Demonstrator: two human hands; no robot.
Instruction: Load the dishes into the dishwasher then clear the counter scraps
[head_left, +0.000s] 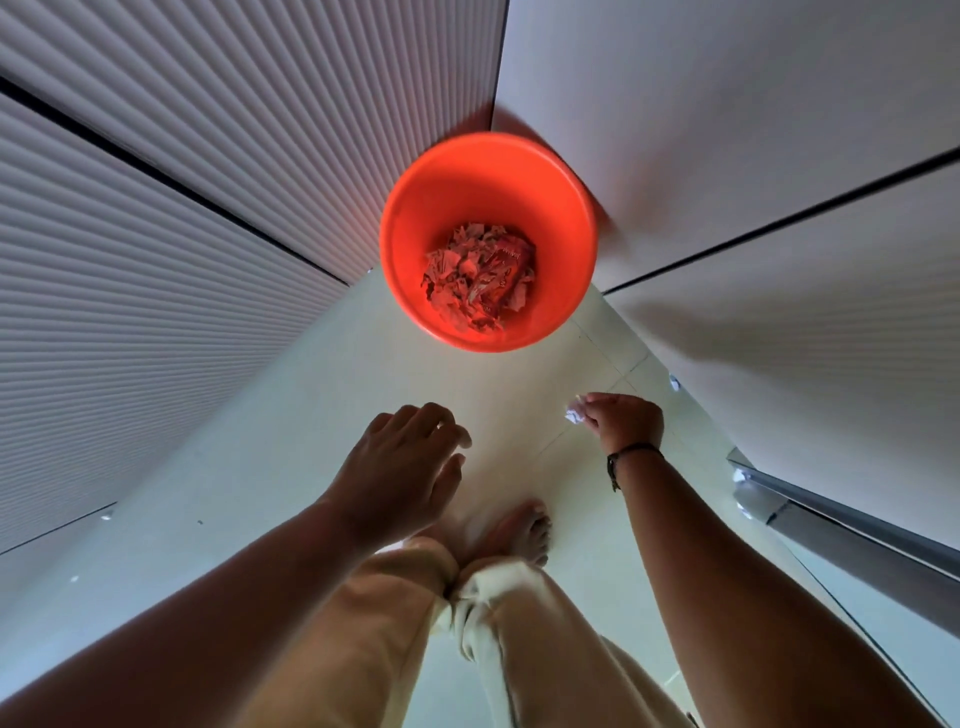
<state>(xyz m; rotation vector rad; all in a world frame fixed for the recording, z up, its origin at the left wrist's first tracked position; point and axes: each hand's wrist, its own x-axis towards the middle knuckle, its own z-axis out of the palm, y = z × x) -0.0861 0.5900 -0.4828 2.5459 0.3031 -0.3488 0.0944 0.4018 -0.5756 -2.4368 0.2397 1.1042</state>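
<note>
Floor: pale tiled floor filled the middle of the view, running between a ribbed cabinet front on the left and smooth cabinet panels on the right.
Stage: no dishwasher, dishes or worktop were in view, so whether the loading was finished could not be told; the person stood at the bin with scraps in hand, which read as the scrap-clearing part, late in the task.
Legs: light trousers and a bare foot pointed toward the bin.
Bin: an orange bin stood on the floor in the corner where the cabinets met, already holding a heap of crumpled paper scraps at its bottom.
Left hand: the left hand hung above the floor short of the bin, its fingers loosely curved and slightly spread, holding nothing.
Right hand: the right hand, a dark band on the wrist, had its fingers curled closed around something.
Scrap: a small white crumpled scrap poked out of the right hand's fingers, near the bin but not yet over its mouth.
Left to do: by my judgement, dropping that scrap in; any more scraps on the worktop could not be seen.
</note>
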